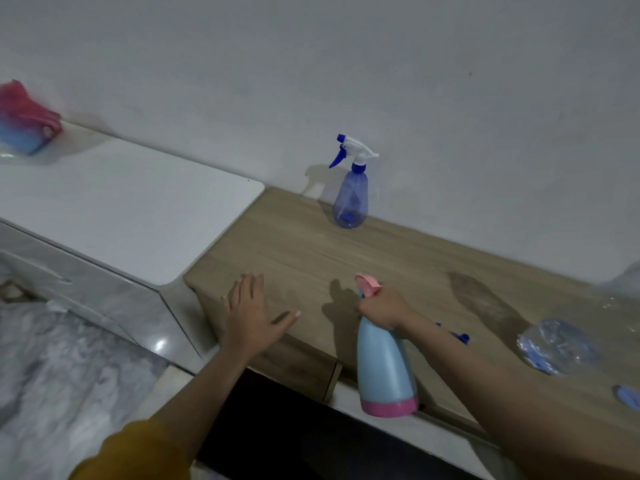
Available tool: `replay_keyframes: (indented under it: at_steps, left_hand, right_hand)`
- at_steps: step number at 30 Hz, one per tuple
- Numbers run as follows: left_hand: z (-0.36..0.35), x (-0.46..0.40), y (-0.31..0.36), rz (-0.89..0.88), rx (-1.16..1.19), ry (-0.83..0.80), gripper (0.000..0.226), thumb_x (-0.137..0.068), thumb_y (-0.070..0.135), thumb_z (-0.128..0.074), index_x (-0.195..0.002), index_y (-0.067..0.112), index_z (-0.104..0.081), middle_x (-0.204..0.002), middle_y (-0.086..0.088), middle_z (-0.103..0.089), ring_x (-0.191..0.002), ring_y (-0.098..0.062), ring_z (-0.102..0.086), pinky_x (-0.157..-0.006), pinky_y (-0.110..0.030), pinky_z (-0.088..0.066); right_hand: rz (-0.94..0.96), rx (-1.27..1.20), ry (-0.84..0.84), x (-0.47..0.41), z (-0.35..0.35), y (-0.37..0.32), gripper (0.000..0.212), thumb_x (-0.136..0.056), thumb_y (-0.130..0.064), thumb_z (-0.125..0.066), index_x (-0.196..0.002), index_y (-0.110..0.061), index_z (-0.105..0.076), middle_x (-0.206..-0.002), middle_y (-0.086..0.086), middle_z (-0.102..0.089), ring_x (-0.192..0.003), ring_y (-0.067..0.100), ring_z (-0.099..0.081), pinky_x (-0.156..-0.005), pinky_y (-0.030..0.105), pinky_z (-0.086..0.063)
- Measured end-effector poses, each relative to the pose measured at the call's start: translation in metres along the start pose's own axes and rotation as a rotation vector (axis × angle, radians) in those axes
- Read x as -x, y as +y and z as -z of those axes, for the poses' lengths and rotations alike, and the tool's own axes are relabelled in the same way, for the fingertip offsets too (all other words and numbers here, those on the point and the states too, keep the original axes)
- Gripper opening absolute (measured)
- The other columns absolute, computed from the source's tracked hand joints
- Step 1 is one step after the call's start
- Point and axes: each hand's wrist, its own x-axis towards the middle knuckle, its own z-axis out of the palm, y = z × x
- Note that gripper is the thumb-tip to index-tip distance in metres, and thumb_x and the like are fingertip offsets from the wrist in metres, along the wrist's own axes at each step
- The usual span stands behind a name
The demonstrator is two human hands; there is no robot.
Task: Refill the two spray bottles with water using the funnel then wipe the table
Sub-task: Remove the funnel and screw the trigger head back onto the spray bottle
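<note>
A light blue spray bottle (382, 368) with a pink base and pink trigger head stands at the front edge of the wooden table (301, 251). My right hand (382, 308) grips its neck just below the trigger. Left of it, my left hand (251, 313) hovers flat over the table's front left corner with fingers spread, holding nothing. A clear blue spray bottle (349, 199) with a white and blue trigger stands upright against the wall at the back. A small blue piece (459, 336) peeks out behind my right forearm.
A clear plastic water bottle (554, 348) lies on its side at the table's right, a blue cap (628, 396) near it. A wet-looking dark patch (485, 296) marks the wood. A white cabinet (114, 206) adjoins on the left, bearing a pink and blue cloth (26, 123).
</note>
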Motion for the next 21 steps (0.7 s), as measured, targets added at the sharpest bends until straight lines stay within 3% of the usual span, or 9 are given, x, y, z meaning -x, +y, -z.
replay_keyframes:
  at_steps: [2,4,7,8,9,12,14,17,21]
  left_hand:
    - [0.001,0.003,-0.003,-0.003,-0.012,-0.01,0.115,-0.059,0.088,-0.035,-0.143,0.009,-0.03,-0.149,-0.016,-0.031,-0.138,-0.032,-0.027,-0.109,-0.049,-0.024]
    - [0.0,0.005,-0.006,-0.006,-0.01,-0.019,0.115,-0.058,0.088,-0.038,-0.141,0.008,-0.034,-0.147,-0.016,-0.035,-0.137,-0.032,-0.03,-0.107,-0.052,-0.027]
    - [-0.002,0.008,-0.011,-0.01,-0.021,-0.028,0.115,-0.056,0.088,-0.039,-0.138,0.007,-0.038,-0.145,-0.016,-0.039,-0.135,-0.032,-0.034,-0.103,-0.057,-0.031]
    - [-0.001,0.01,-0.012,-0.008,-0.025,-0.034,0.116,-0.056,0.088,-0.039,-0.139,0.007,-0.037,-0.145,-0.016,-0.038,-0.136,-0.032,-0.033,-0.103,-0.058,-0.03]
    - [-0.001,0.01,-0.012,-0.006,-0.028,-0.039,0.117,-0.055,0.088,-0.039,-0.14,0.008,-0.036,-0.146,-0.015,-0.036,-0.136,-0.032,-0.032,-0.104,-0.058,-0.028]
    - [-0.003,0.013,-0.011,-0.006,-0.038,-0.047,0.119,-0.054,0.09,-0.036,-0.142,0.009,-0.033,-0.148,-0.014,-0.033,-0.137,-0.031,-0.03,-0.106,-0.057,-0.026]
    - [-0.004,0.015,-0.008,-0.017,-0.042,-0.053,0.12,-0.054,0.09,-0.034,-0.142,0.01,-0.031,-0.15,-0.013,-0.031,-0.138,-0.031,-0.029,-0.107,-0.057,-0.024]
    - [-0.007,0.016,0.001,-0.041,-0.024,-0.071,0.118,-0.055,0.089,-0.032,-0.145,0.012,-0.025,-0.152,-0.011,-0.026,-0.141,-0.028,-0.023,-0.11,-0.055,-0.018]
    - [-0.008,0.016,0.021,-0.078,0.018,-0.059,0.117,-0.055,0.088,-0.034,-0.144,0.014,-0.026,-0.151,-0.01,-0.027,-0.14,-0.029,-0.024,-0.11,-0.057,-0.018]
  right_hand:
    - [0.051,-0.008,-0.063,0.0,-0.008,-0.014,0.046,-0.079,-0.015,-0.061,-0.125,-0.014,-0.059,-0.08,0.001,-0.058,-0.065,0.011,-0.051,-0.056,0.024,-0.04]
    - [0.095,0.005,-0.126,0.004,-0.017,-0.027,0.046,-0.078,-0.016,-0.064,-0.124,-0.014,-0.06,-0.093,0.006,-0.062,-0.073,0.015,-0.055,-0.063,0.027,-0.045]
    - [0.126,0.036,-0.187,0.01,-0.029,-0.033,0.011,-0.081,-0.014,-0.059,-0.088,-0.022,-0.063,-0.095,0.012,-0.06,-0.078,0.021,-0.054,-0.071,0.031,-0.046]
    - [0.122,0.032,-0.192,0.012,-0.03,-0.031,0.011,-0.081,-0.014,-0.058,-0.08,-0.024,-0.058,-0.092,0.011,-0.058,-0.077,0.021,-0.054,-0.069,0.029,-0.045]
    - [0.112,0.028,-0.198,0.014,-0.029,-0.026,0.014,-0.081,-0.015,-0.058,-0.082,-0.028,-0.056,-0.093,0.011,-0.059,-0.078,0.021,-0.054,-0.068,0.027,-0.044]
    - [0.047,0.024,-0.182,0.018,-0.018,-0.004,0.042,-0.08,-0.017,-0.059,-0.121,-0.024,-0.059,-0.101,0.015,-0.063,-0.075,0.019,-0.056,-0.067,0.028,-0.043]
    - [-0.013,0.017,-0.168,0.024,-0.007,0.013,0.034,-0.081,-0.015,-0.059,-0.115,-0.016,-0.059,-0.088,0.012,-0.061,-0.069,0.018,-0.055,-0.065,0.029,-0.043]
    - [-0.053,0.045,-0.119,0.029,0.007,0.037,0.018,-0.083,-0.016,-0.054,-0.097,-0.026,-0.052,-0.091,0.01,-0.057,-0.075,0.021,-0.056,-0.066,0.028,-0.044]
    - [-0.039,0.014,-0.095,0.037,0.02,0.052,0.029,-0.082,-0.014,-0.049,-0.093,-0.04,-0.048,-0.088,0.01,-0.056,-0.069,0.02,-0.055,-0.06,0.028,-0.044]
